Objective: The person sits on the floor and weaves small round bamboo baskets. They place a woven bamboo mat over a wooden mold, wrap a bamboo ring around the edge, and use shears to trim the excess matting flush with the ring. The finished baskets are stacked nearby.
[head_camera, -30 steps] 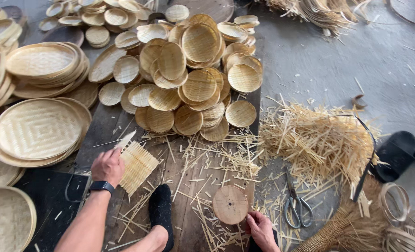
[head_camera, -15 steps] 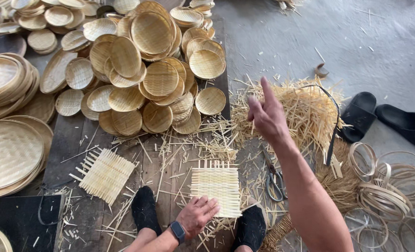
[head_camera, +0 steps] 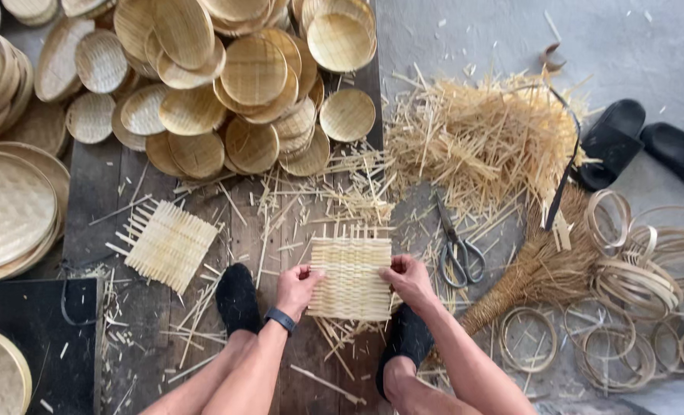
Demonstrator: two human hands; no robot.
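Both hands pinch a square woven bamboo mat (head_camera: 351, 278) by its side edges, the left hand (head_camera: 296, 286) and right hand (head_camera: 409, 278) closed on opposite margins, at lower centre of the frame on the wooden boards (head_camera: 96, 192). It looks light, springy and loose-ended; edge grips probably suit it best.

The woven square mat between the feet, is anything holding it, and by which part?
Yes. The woven square mat is held by both hands: the left hand grips its left edge and the right hand its right edge, about midway down each side.
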